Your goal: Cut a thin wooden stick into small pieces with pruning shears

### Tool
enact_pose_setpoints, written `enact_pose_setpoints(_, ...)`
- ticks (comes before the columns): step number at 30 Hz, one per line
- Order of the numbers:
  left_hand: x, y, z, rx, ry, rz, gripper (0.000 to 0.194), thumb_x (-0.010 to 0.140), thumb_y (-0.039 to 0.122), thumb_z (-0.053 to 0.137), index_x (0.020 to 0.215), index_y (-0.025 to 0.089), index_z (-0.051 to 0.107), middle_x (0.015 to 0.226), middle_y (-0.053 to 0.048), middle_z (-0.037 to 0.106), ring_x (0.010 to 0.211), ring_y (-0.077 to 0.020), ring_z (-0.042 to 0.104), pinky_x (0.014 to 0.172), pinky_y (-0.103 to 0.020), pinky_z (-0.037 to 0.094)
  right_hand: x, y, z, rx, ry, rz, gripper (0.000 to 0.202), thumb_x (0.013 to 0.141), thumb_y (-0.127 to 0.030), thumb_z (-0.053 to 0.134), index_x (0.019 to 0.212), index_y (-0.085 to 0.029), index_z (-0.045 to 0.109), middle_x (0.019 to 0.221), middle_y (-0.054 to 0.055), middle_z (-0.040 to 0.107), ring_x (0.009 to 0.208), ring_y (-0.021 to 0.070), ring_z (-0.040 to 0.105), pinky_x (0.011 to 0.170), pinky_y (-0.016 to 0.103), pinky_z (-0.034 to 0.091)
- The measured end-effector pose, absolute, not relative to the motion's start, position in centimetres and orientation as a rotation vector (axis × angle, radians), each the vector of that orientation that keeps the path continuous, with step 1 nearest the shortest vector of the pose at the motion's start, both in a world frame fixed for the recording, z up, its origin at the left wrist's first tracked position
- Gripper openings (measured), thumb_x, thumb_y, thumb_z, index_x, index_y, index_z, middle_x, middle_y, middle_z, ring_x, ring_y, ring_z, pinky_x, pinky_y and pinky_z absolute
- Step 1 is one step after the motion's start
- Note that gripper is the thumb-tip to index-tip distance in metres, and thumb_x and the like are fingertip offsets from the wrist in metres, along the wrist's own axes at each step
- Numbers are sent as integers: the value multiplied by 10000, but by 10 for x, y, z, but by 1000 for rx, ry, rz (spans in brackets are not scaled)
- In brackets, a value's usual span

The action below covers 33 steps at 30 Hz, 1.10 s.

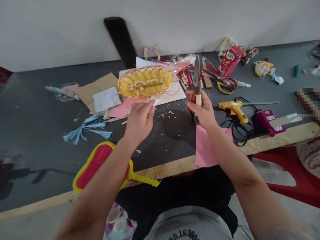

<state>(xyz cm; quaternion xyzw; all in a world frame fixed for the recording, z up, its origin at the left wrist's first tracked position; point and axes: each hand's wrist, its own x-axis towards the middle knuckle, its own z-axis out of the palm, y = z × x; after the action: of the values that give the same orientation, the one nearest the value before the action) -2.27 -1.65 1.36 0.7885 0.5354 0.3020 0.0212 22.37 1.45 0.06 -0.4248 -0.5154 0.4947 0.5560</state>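
Observation:
My right hand (203,108) is closed round the red and white handles of a pair of shears (198,71), whose blades point up and away from me. Just below the yellow wicker basket (120,87), my left hand (140,121) has its fingers bent together; a small pale bit shows at the fingertips, too small to name. Several pale small pieces (143,82) lie inside the basket. Light crumbs (170,114) are scattered on the dark table (165,143) between my hands. A pink sheet (206,146) lies partly under my right forearm.
A yellow glue gun (233,108) with a black cord and a purple device (268,121) lie at right. Further back are a red carton (231,60) and a leaning phone (121,40). Blue tassels (86,130) and a yellow-rimmed pink object (93,165) are at left.

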Motion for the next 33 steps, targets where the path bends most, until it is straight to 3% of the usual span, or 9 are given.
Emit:
enact_pose_setpoints(5, -24, -34, 4, 2397, 1558, 1212, 290, 1000, 315, 499, 1128, 225, 742, 931, -85, 772, 897, -215, 684, 869, -369, 535, 220, 4, 2, -1123, -1610, 827, 63, 820, -274, 594, 865, -238, 619, 1125, 62, 694, 1022, 222, 656, 908, 417, 537)
enact_pose_setpoints(9, -26, -37, 1, 2324, 1566, 1290, 254, 989, 308, 536, 1050, 227, 769, 944, -71, 784, 861, -176, 713, 820, -316, 558, 215, -2, -2, -1139, -1907, 621, 331, 832, -150, 485, 1117, -218, 639, 1264, 137, 628, 1298, 250, 546, 1031, 442, 491)
enact_pose_setpoints(12, -30, -40, 6, 2217, 1568, 1364, 248, 984, 319, 551, 1052, 216, 766, 944, -71, 777, 832, -162, 711, 782, -289, 563, 212, -6, -4, -1145, -2069, 546, 456, 799, -99, 485, 1225, -211, 606, 1405, 169, 532, 1381, 263, 471, 1098, 470, 445)
enact_pose_setpoints(17, -32, -42, 13, 2076, 1576, 1430, 259, 995, 341, 531, 999, 195, 745, 888, -68, 760, 822, -168, 693, 786, -297, 555, 205, -17, -3, -1178, -2264, 358, 443, 792, -99, 529, 1218, -193, 604, 1505, 174, 450, 1293, 319, 500, 1036, 501, 460)
enact_pose_setpoints(23, -32, -45, 11, 2007, 1596, 1434, 226, 990, 338, 543, 878, 199, 681, 863, -47, 738, 811, -157, 680, 764, -279, 536, 198, -28, 5, -1177, -2427, 194, 370, 828, -127, 539, 1176, -220, 622, 1478, 143, 489, 1207, 306, 518, 973, 467, 441)
enact_pose_setpoints(33, -30, -49, 8, 1924, 1379, 1513, 107, 950, 235, 608, 881, 192, 678, 828, -16, 658, 800, -136, 635, 757, -254, 500, 195, -31, 6, -1166, -2403, 115, 335, 853, -139, 541, 1171, -211, 618, 1454, 148, 510, 1200, 300, 510, 974, 463, 422)
